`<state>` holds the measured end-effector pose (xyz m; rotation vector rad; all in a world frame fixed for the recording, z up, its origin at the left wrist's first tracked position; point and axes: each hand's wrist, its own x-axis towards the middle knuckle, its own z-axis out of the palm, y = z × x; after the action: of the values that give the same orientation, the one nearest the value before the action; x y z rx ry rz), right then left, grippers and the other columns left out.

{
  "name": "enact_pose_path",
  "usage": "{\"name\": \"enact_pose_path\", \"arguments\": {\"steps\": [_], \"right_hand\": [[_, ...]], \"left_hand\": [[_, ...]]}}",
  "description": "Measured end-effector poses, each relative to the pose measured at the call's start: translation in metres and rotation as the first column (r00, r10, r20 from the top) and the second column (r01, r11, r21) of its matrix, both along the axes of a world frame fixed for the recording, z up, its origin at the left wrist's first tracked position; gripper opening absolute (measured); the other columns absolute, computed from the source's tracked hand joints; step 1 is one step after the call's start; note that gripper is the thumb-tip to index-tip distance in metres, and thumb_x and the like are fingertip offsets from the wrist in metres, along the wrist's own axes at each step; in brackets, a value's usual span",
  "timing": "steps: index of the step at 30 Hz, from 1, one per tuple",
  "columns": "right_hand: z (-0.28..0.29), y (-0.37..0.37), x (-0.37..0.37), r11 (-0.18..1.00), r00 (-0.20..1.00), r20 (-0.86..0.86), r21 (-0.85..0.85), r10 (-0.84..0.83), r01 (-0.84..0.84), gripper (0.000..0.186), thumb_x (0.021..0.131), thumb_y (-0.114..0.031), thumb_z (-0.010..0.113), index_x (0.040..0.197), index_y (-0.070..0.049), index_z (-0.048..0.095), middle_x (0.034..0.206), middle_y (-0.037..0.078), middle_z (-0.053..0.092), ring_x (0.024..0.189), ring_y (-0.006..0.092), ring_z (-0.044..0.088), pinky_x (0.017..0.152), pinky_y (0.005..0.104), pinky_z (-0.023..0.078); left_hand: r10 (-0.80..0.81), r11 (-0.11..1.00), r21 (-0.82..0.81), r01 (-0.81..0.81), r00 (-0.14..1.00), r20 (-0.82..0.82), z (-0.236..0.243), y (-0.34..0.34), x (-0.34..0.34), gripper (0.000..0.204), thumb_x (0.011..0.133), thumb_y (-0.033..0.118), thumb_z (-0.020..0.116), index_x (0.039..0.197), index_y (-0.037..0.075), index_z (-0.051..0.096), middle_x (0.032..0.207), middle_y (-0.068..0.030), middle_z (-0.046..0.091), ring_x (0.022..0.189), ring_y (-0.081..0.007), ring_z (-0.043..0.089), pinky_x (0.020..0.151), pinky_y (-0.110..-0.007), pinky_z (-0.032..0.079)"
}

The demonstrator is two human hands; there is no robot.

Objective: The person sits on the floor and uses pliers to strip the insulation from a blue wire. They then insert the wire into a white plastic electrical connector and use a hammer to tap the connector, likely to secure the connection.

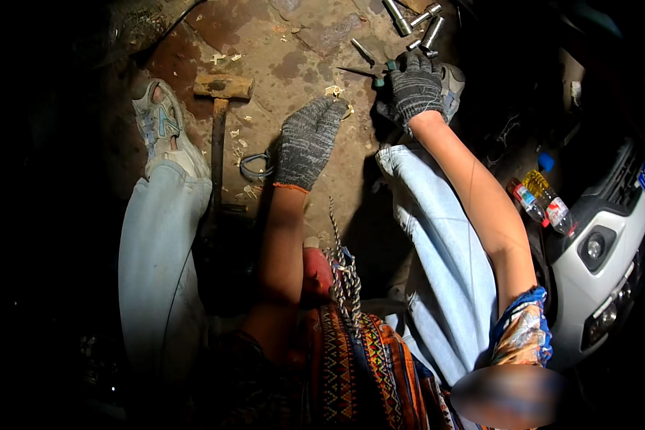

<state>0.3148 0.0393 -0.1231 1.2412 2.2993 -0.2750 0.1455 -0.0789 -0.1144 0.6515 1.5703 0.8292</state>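
Note:
My left hand (309, 140), in a grey knit glove with an orange cuff, is low over the floor with fingertips pressed together by a small pale scrap (333, 91); what they hold is unclear. My right hand (414, 89), gloved, curls over the green-handled pliers (378, 82), whose metal jaws point left. Several chrome sockets (395, 18) lie just beyond it. A wooden-handled hammer (221, 87) lies left of my left hand, and a dark loop of strap or wire (254, 167) sits beside that hand.
My shoes (158, 122) and jeans-clad legs frame the stained floor (301, 50). At the right are plastic bottles (559, 215) with red and yellow contents and a detached-looking silver vehicle bumper (580, 301). A dark cable (179, 18) runs at the upper left.

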Motion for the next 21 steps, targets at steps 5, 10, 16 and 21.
{"name": "enact_pose_path", "arguments": {"steps": [5,10,16,21], "right_hand": [[0.006,-0.004,-0.014,0.996,0.996,-0.018,-0.016,0.086,-0.086,0.049,0.071,-0.040,0.064,0.107,-0.008,0.059,0.111,0.017,0.052,0.111,0.0316,0.046,0.096,0.0547,0.030],[0.000,-0.014,-0.007,0.998,1.000,0.011,0.056,0.023,-0.024,0.062,0.063,-0.045,0.070,0.112,-0.009,0.057,0.115,0.015,0.048,0.111,0.0323,0.043,0.096,0.0554,0.029],[0.008,-0.007,-0.018,0.994,0.996,0.086,-0.104,0.025,-0.016,0.062,0.058,-0.046,0.072,0.107,-0.010,0.060,0.116,0.014,0.047,0.112,0.0343,0.040,0.093,0.0534,0.031],[0.003,-0.011,-0.007,0.954,0.983,-0.138,-0.289,-0.121,0.077,0.043,0.069,-0.028,0.066,0.104,-0.004,0.057,0.101,0.019,0.055,0.095,0.0359,0.054,0.081,0.0437,0.045]], "left_hand": [[0.052,0.998,0.026,-0.052,0.999,0.004,0.002,-0.006,-0.014,0.020,0.087,0.011,0.055,0.102,0.000,0.065,0.100,-0.0119,0.065,0.090,-0.0176,0.061,0.082,-0.029,0.045],[0.037,0.999,0.017,-0.037,0.999,0.005,0.004,0.003,-0.009,0.021,0.087,0.011,0.055,0.102,-0.001,0.065,0.100,-0.0110,0.066,0.091,-0.0156,0.060,0.083,-0.028,0.045],[0.086,0.996,-0.009,-0.086,0.996,0.031,0.011,0.004,-0.014,0.020,0.088,0.011,0.055,0.101,-0.001,0.065,0.099,-0.0108,0.066,0.089,-0.0157,0.060,0.081,-0.027,0.045],[0.128,0.992,0.004,-0.128,0.992,0.004,0.001,0.001,-0.014,0.021,0.088,0.013,0.056,0.101,-0.002,0.064,0.095,-0.0081,0.066,0.080,-0.0116,0.059,0.072,-0.026,0.045]]}}
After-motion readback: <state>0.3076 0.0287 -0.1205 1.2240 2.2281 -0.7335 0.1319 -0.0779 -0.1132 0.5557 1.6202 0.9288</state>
